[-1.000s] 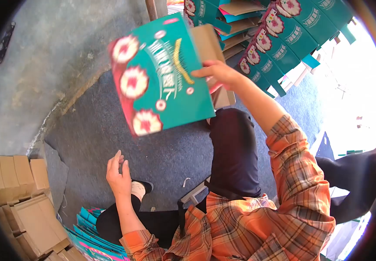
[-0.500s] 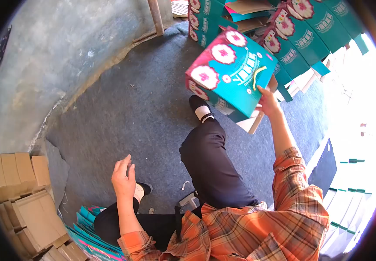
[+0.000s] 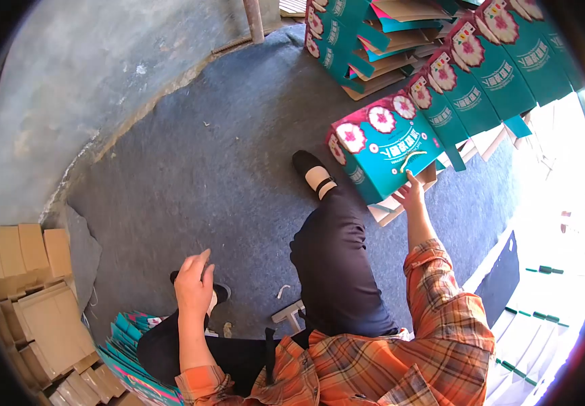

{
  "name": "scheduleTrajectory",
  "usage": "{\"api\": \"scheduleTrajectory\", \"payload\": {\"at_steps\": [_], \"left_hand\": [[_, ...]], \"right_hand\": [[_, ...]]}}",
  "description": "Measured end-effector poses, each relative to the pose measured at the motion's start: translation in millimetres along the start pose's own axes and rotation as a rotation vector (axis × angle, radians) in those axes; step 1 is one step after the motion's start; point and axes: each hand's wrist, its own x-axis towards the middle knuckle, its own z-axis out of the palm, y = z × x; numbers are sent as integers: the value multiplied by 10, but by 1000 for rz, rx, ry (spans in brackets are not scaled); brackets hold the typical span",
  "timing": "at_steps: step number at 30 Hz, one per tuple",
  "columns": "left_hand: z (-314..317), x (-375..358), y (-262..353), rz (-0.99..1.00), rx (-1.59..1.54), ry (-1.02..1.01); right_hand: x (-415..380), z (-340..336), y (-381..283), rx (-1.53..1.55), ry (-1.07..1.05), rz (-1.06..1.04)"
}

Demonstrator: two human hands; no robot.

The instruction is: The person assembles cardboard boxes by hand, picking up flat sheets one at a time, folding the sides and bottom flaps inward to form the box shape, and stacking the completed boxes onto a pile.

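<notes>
My right hand [image 3: 411, 192] grips the near edge of a teal and pink printed box [image 3: 390, 145] that has white flower shapes and a small cord handle. The box is low beside the row of similar teal boxes [image 3: 472, 88], at its near left end. Brown cardboard flaps show under its near edge. My left hand [image 3: 194, 281] hangs over my left leg with its fingers apart and holds nothing.
Brown cardboard boxes [image 3: 52, 325] are stacked at the lower left, beside folded teal sheets [image 3: 130, 362]. Opened cartons [image 3: 401, 40] lie at the top. A concrete wall [image 3: 103, 81] borders the dark floor [image 3: 191, 176]. White items with green strips [image 3: 536, 338] stand at right.
The box in my right hand has moved down and right, close against the row of boxes. My left hand has shifted slightly downward. The whole view has shifted a little.
</notes>
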Motion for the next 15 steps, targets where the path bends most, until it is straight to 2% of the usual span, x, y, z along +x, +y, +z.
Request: {"api": "scheduleTrajectory", "payload": {"at_steps": [6,9,12,14,15], "left_hand": [[-2,-18,20,-35,8,-2],[-27,-38,-26,-14,50,-20],[-66,-29,-22,4,62,-31],[-86,-50,-43,35,78,-47],[-94,-57,-50,53,49,-36]], "right_hand": [[373,-87,123,83,46,-16],[428,-56,142,167,-57,-30],[431,6,62,17,44,-5],[408,49,0,-212,161,-54],[586,-48,12,-288,124,-47]]}}
